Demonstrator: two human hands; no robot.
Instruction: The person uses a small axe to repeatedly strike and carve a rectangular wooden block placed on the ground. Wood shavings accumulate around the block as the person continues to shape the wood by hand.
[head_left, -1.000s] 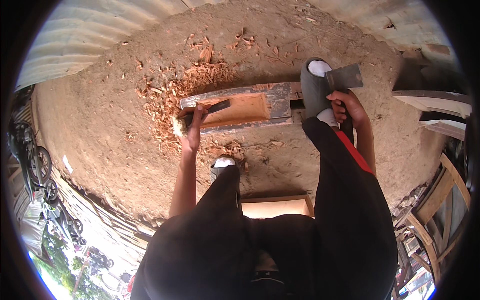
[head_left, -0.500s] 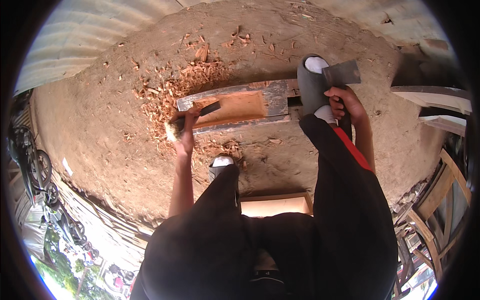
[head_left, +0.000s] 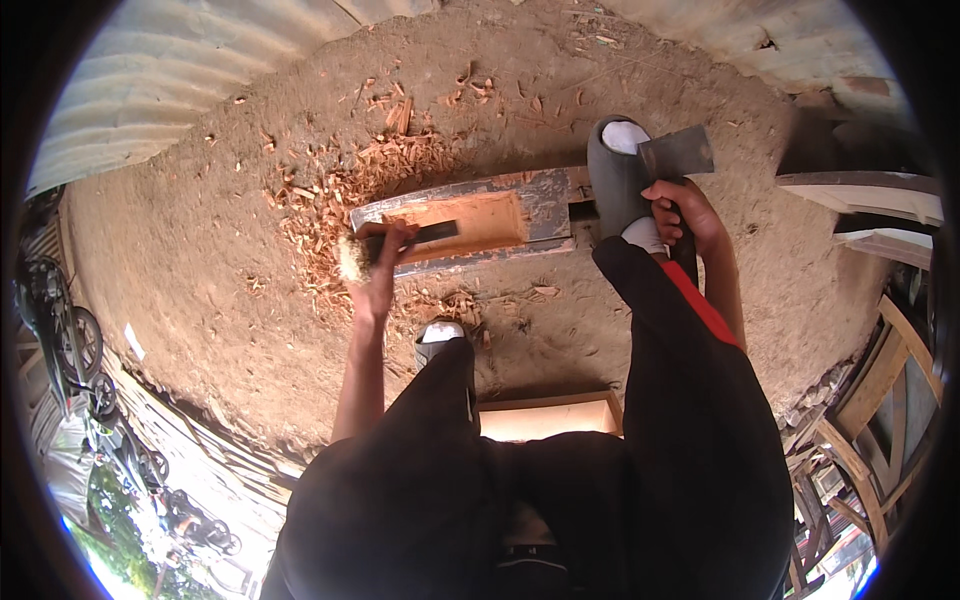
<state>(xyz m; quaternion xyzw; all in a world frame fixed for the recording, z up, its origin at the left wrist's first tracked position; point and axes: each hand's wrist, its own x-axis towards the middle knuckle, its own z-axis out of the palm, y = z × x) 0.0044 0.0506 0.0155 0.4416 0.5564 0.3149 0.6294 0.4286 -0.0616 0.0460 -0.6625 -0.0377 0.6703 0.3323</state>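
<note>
My left hand (head_left: pixel 376 268) is wrapped round a chisel (head_left: pixel 432 232) with a dark flat blade; the pale, frayed end of its handle sticks out on the left. The blade lies slanted over the hollow of a carved wooden block (head_left: pixel 545 205), grey outside and orange-brown inside. Whether its edge touches the wood I cannot tell. My right hand (head_left: pixel 690 212) grips the handle of a hatchet (head_left: pixel 676 152), just right of my right shoe (head_left: pixel 612 175). The hatchet's dark, broad head points right, above the hand. My right shoe stands at the block's right end.
Orange wood chips (head_left: pixel 400 160) lie heaped beyond and left of the block. My left shoe (head_left: pixel 440 332) is on the dirt nearer me. Beneath me shows a wooden seat edge (head_left: pixel 550 412). Corrugated sheets (head_left: pixel 190 80) stand behind, wooden frames (head_left: pixel 880 410) at right, motorcycles (head_left: pixel 70 330) at left.
The chisel has tilted flatter, its blade end swinging down and to the right over the hollow. My left hand has turned slightly with it; the hatchet stays almost in place.
</note>
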